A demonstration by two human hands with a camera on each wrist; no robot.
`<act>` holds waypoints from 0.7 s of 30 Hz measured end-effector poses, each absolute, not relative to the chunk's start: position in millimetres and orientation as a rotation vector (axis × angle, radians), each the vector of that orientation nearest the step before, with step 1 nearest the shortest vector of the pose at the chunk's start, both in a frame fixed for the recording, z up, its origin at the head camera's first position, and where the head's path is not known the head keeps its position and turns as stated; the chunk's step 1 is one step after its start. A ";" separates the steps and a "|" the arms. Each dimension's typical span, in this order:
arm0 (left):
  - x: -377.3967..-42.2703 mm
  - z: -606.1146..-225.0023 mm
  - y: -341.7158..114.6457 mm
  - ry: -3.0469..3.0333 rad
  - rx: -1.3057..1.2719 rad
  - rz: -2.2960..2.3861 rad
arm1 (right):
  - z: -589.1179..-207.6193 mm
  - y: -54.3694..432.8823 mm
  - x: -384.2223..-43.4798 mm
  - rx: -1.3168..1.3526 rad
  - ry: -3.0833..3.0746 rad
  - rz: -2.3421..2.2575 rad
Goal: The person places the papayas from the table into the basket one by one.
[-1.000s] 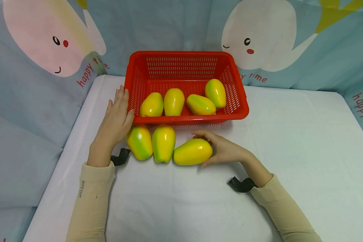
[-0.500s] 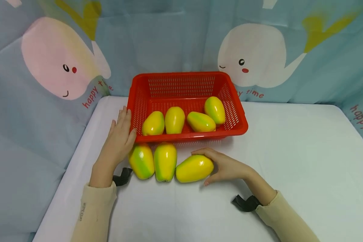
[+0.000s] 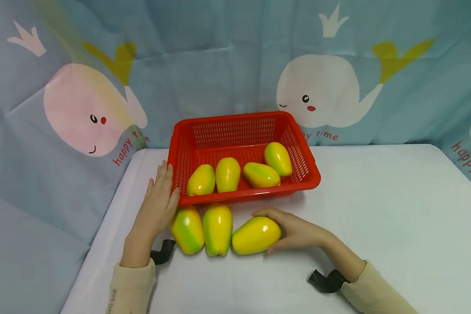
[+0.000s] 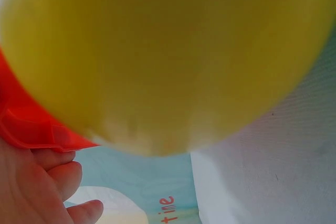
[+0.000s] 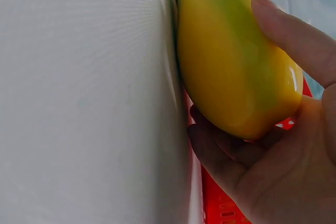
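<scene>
A red plastic basket (image 3: pixel 255 194) stands at the back of the table with several yellow-green mangoes lying inside. My left hand (image 3: pixel 153 213) rests along the basket's left side, fingers straight and thumb at the front corner. Three more mangoes lie in a row before the basket. My right hand (image 3: pixel 304 231) holds the rightmost mango (image 3: pixel 255 236) by its right end, thumb on one side and fingers round the other; this mango (image 5: pixel 236 61) lies on its side. In the left wrist view, a blurred mango (image 4: pixel 163 61) fills most of the picture.
The left mango (image 3: pixel 187 231) and the middle mango (image 3: pixel 218 231) lie side by side at the basket's front. A white cloth (image 3: pixel 377 209) covers the table. Behind it hangs a blue curtain (image 3: pixel 212 78) with whale prints. Black straps (image 3: pixel 327 281) sit at both wrists.
The head view has tilted upward, so everything sits lower in it. My right hand has drawn its thumb and fingers closer round the right mango. My left hand stays at the basket's side.
</scene>
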State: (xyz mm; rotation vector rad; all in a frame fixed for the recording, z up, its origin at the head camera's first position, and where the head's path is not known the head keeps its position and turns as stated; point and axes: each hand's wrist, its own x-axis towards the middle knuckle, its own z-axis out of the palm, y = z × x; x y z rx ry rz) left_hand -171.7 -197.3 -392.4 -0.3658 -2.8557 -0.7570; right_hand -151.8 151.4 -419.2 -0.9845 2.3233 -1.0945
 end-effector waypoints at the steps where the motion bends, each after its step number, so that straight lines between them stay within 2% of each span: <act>1: -171.2 -393.2 -197.6 -2.855 -0.360 -0.754 | -419.2 151.1 -152.2 -0.984 2.318 -1.096; 13: -163.0 -392.1 -201.4 -2.858 -0.401 -0.769 | -429.5 145.0 -141.5 -0.919 2.285 -1.166; 21: -168.4 -393.6 -198.7 -2.818 -0.402 -0.806 | -425.1 148.8 -148.4 -0.935 2.347 -1.127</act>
